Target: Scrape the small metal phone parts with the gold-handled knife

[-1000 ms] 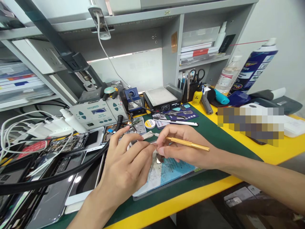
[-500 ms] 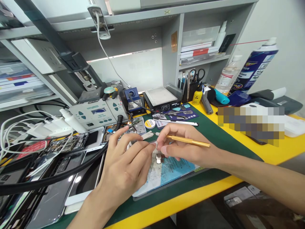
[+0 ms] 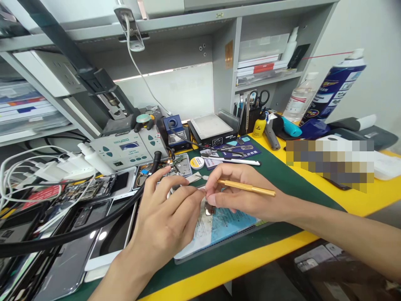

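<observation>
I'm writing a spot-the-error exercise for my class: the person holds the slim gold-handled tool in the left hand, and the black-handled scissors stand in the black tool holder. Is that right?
Only the hand is wrong: the head view shows the right hand holding the slim gold-handled tool. The black-handled scissors do stand in the black tool holder.

Left hand (image 3: 166, 215) and right hand (image 3: 250, 190) seen bare; fingers (image 3: 171, 184) slender, right thumbnail (image 3: 211, 200) exposed; forearms (image 3: 335, 228) likewise uncovered behind fingers

place: electronics repair workshop | shown by: circuit boards (image 3: 87, 188), phone shells (image 3: 72, 255), tool holder (image 3: 255, 116), green mat (image 3: 297, 190)
</observation>
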A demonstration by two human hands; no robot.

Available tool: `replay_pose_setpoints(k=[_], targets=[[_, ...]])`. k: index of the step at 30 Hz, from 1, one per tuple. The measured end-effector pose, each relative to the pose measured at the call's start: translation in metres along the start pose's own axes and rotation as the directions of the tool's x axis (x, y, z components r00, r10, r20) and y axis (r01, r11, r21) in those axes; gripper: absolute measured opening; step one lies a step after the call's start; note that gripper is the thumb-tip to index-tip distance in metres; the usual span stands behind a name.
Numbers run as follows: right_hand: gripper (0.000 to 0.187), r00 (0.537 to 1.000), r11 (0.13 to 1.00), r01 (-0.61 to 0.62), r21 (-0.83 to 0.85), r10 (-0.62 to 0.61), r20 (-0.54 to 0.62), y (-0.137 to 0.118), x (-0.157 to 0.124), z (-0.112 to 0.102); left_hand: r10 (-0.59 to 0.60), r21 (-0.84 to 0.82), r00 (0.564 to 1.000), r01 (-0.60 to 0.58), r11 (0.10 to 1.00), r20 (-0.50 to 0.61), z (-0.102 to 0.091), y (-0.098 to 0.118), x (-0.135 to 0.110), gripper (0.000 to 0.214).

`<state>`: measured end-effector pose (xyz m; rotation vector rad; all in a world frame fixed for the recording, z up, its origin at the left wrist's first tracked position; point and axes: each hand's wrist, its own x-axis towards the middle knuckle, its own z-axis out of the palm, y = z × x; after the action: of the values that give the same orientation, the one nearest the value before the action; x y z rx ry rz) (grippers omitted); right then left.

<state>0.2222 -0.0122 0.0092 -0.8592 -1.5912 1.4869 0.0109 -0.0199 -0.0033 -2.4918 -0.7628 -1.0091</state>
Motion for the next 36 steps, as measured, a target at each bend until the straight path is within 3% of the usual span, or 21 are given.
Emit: replay_pose_setpoints(k=[18, 36], targets=[[0.015, 0.995, 0.990, -0.064, 0.122, 0.055, 0.081, 0.0007, 0.0028, -0.0043, 0.005, 0.006, 1.000, -0.005, 1.000, 0.015, 0.0001, -0.0040, 0.0001, 0.020], [0.021, 0.997, 0.992, -0.077, 0.102, 0.075, 0.026, -0.0014, 0.0030, -0.0027, -0.069, 0.010, 0.994, 0.068, 0.998, 0.085, 0.0002, -0.0098, -0.0036, 0.022]])
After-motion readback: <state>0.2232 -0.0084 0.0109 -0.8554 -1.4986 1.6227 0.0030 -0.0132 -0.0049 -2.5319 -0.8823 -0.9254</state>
